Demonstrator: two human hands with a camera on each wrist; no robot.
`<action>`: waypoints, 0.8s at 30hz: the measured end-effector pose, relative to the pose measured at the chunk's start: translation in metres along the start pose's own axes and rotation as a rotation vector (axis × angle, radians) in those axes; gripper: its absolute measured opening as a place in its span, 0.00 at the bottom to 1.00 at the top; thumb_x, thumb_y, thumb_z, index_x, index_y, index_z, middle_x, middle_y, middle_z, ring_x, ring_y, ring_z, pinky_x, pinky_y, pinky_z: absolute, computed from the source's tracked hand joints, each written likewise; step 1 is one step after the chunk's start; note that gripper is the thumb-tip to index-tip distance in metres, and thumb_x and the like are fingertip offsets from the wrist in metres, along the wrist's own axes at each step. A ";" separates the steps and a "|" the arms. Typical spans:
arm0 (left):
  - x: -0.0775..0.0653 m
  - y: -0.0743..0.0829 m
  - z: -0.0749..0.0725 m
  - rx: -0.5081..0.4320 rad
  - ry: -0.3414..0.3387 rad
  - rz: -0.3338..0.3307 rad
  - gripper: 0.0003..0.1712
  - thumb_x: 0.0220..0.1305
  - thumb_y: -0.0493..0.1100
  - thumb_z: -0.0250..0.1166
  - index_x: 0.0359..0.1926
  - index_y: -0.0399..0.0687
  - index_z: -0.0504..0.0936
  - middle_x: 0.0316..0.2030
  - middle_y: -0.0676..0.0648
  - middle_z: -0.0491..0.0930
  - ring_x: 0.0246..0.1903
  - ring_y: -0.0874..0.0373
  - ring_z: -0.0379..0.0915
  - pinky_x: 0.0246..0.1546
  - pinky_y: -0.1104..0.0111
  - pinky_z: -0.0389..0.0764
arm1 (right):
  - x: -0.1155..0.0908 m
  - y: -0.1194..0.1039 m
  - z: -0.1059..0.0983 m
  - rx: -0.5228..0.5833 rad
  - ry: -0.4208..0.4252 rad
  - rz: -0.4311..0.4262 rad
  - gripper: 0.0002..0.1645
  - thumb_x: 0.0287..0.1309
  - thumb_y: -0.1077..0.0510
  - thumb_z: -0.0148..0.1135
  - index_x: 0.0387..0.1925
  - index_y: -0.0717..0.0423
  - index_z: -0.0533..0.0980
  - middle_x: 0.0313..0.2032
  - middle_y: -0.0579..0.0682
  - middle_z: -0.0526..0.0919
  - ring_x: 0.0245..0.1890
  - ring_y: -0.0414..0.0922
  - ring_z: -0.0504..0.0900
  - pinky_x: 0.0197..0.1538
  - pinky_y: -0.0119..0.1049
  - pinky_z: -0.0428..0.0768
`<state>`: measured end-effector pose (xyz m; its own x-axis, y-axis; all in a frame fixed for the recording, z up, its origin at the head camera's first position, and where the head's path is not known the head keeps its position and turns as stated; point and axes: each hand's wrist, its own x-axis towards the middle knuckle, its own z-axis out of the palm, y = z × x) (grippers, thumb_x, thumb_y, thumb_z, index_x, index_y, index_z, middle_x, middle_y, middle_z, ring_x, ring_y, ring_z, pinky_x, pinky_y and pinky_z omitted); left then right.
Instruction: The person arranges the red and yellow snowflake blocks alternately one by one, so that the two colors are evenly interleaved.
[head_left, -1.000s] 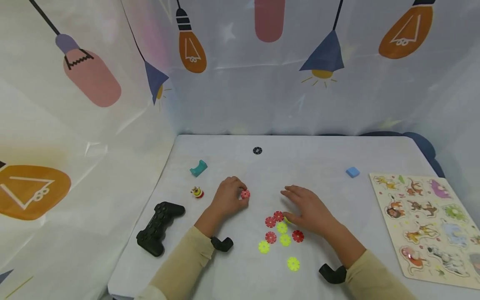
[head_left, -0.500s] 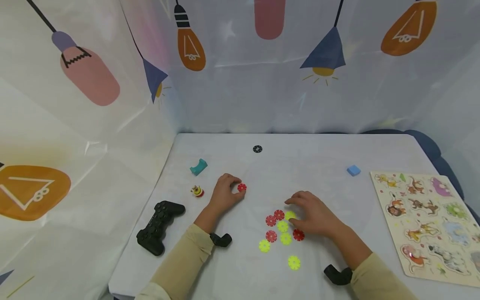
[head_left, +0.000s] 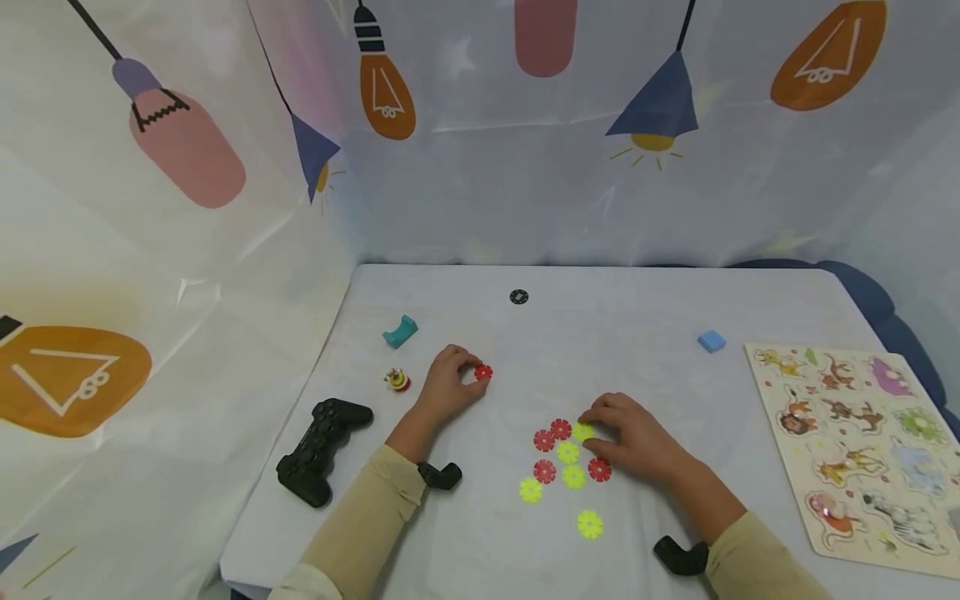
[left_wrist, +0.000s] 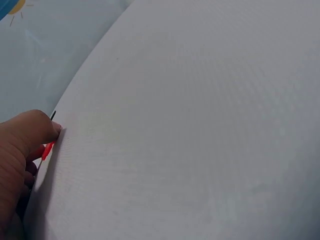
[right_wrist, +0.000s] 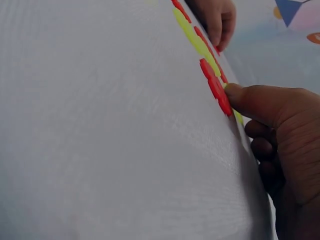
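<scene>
My left hand (head_left: pixel 448 383) pinches a red notched disc (head_left: pixel 483 372) by its edge between thumb and fingers, low over the white table. In the left wrist view the same red disc (left_wrist: pixel 48 149) is mostly hidden behind the thumb. At the loose group of discs, my right hand (head_left: pixel 633 433) has thumb and forefinger at opposite edges of a yellow notched disc (head_left: pixel 582 432). Around it lie red notched discs (head_left: pixel 544 440) and yellow notched discs (head_left: pixel 573 477), flat on the table. The right wrist view shows the right thumb (right_wrist: pixel 250 97) just behind a red disc (right_wrist: pixel 216 86).
A black game controller (head_left: pixel 318 450), a small striped toy figure (head_left: pixel 397 381) and a teal block (head_left: pixel 401 332) are at the left. A black disc (head_left: pixel 519 297) lies at the back. On the right are a blue block (head_left: pixel 711 341) and an animal puzzle board (head_left: pixel 855 450).
My left hand moved slightly away from me and left with the red disc. My right hand shifted right and toward me, and its thumb and forefinger closed in around the yellow disc.
</scene>
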<state>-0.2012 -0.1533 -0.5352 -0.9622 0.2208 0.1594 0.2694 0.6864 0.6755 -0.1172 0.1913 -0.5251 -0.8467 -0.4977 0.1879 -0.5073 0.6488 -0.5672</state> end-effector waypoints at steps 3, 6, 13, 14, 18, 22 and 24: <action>-0.001 -0.001 -0.001 -0.003 -0.003 -0.008 0.15 0.55 0.48 0.74 0.42 0.51 0.83 0.41 0.56 0.72 0.44 0.60 0.70 0.49 0.64 0.76 | 0.001 0.002 0.000 0.001 -0.009 0.004 0.21 0.47 0.52 0.78 0.45 0.44 0.82 0.42 0.34 0.75 0.45 0.36 0.73 0.47 0.38 0.80; -0.001 -0.003 -0.001 -0.003 0.001 -0.008 0.15 0.55 0.48 0.74 0.42 0.51 0.83 0.42 0.56 0.72 0.44 0.60 0.70 0.49 0.64 0.76 | 0.002 0.003 -0.001 0.004 -0.016 0.018 0.21 0.46 0.52 0.78 0.44 0.44 0.82 0.41 0.34 0.75 0.45 0.37 0.73 0.48 0.39 0.80; 0.000 -0.004 0.000 0.003 -0.010 -0.005 0.15 0.55 0.48 0.74 0.43 0.51 0.83 0.44 0.55 0.72 0.46 0.60 0.70 0.51 0.64 0.75 | 0.007 0.004 -0.004 -0.050 -0.037 0.024 0.21 0.45 0.50 0.78 0.42 0.45 0.80 0.40 0.35 0.75 0.43 0.38 0.74 0.48 0.40 0.80; 0.001 -0.004 0.000 0.006 -0.015 -0.001 0.15 0.56 0.49 0.74 0.43 0.51 0.83 0.44 0.55 0.72 0.46 0.60 0.70 0.51 0.64 0.75 | 0.009 0.005 -0.006 -0.051 -0.032 0.027 0.21 0.44 0.50 0.79 0.42 0.45 0.80 0.40 0.36 0.75 0.43 0.38 0.74 0.48 0.40 0.80; 0.002 -0.005 -0.002 -0.005 0.004 0.026 0.15 0.54 0.47 0.74 0.42 0.49 0.84 0.42 0.54 0.73 0.45 0.59 0.71 0.50 0.64 0.76 | 0.034 0.001 -0.012 -0.018 -0.010 0.095 0.22 0.45 0.51 0.78 0.42 0.48 0.80 0.39 0.39 0.76 0.40 0.39 0.74 0.45 0.40 0.79; 0.002 -0.009 -0.003 -0.015 0.019 0.026 0.14 0.53 0.45 0.75 0.41 0.50 0.84 0.42 0.55 0.73 0.44 0.60 0.71 0.49 0.64 0.76 | 0.081 -0.007 -0.003 0.011 -0.036 0.154 0.22 0.48 0.50 0.77 0.44 0.52 0.81 0.38 0.44 0.76 0.39 0.44 0.74 0.45 0.41 0.78; 0.002 -0.011 -0.001 -0.011 0.002 0.021 0.14 0.54 0.46 0.74 0.41 0.51 0.83 0.42 0.56 0.73 0.44 0.61 0.71 0.49 0.65 0.75 | 0.103 -0.012 0.007 0.003 -0.070 0.167 0.22 0.49 0.49 0.75 0.44 0.53 0.81 0.39 0.45 0.77 0.40 0.45 0.74 0.46 0.42 0.77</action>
<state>-0.2058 -0.1616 -0.5416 -0.9565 0.2337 0.1748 0.2889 0.6739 0.6800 -0.1968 0.1285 -0.5041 -0.9056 -0.4226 0.0348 -0.3604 0.7239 -0.5883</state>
